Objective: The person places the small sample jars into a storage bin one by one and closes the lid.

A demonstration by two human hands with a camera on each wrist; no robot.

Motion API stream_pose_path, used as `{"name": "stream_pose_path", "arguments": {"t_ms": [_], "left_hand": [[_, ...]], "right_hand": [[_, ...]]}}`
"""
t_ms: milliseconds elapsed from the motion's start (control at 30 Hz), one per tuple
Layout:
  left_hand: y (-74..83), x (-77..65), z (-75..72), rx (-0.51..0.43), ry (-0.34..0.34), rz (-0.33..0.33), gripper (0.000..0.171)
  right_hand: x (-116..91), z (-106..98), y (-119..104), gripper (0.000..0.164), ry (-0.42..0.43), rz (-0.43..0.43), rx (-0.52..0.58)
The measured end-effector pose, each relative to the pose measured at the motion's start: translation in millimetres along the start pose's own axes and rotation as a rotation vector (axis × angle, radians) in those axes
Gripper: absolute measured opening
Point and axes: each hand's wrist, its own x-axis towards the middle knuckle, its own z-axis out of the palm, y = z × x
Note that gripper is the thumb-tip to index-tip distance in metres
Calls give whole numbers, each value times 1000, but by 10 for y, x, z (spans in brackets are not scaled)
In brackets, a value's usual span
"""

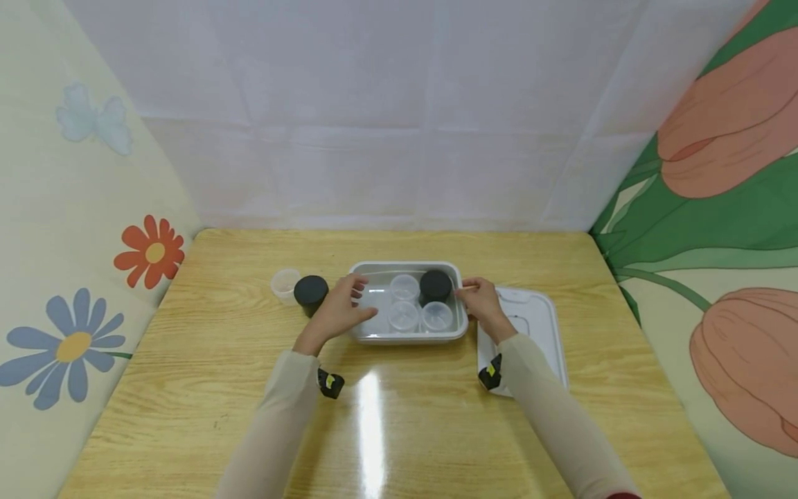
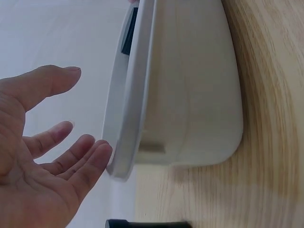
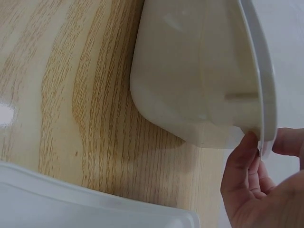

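Observation:
A white plastic box (image 1: 368,338) stands on the table, holding three translucent round cups (image 1: 404,315) and a black round container (image 1: 435,285) towards its right end. My right hand (image 1: 480,301) pinches the rim at the box's right end, thumb inside and a finger under the lip in the right wrist view. At the left end my left hand (image 1: 339,308) hovers over the rim with spread, relaxed fingers and nothing in them. Its fingertips (image 2: 102,154) come right up to the rim in the left wrist view.
Left of the box, another black container (image 1: 311,291) stands beside a translucent cup (image 1: 287,285), close to my left hand. A white lid (image 1: 542,319) lies on the table to the right, partly under my right forearm. White cloth (image 1: 399,173) rises behind the wooden table (image 1: 249,388).

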Motion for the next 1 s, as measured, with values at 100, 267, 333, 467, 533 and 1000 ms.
{"name": "stream_pose_path", "arguments": {"t_ms": [100,267,333,467,533,1000], "left_hand": [[-25,-34,-44,1,26,-6,62],[-67,-115,-118,4,63,-13,61],[-87,-149,-149,0,80,-21,61],[-151,-213,-211,-25,103,-42,62],[-192,-253,-245,-40,114,-56,63],[-424,-580,-407,-92,229,-149,60]], "right_hand": [[-5,15,-1,37,-1,-2,5],[-7,28,7,38,-13,1,7],[-5,24,6,39,-19,5,3],[-5,8,-10,38,-26,6,-7],[-8,9,-31,39,-28,3,-8],[-21,-3,-39,41,-48,3,-15]]}}
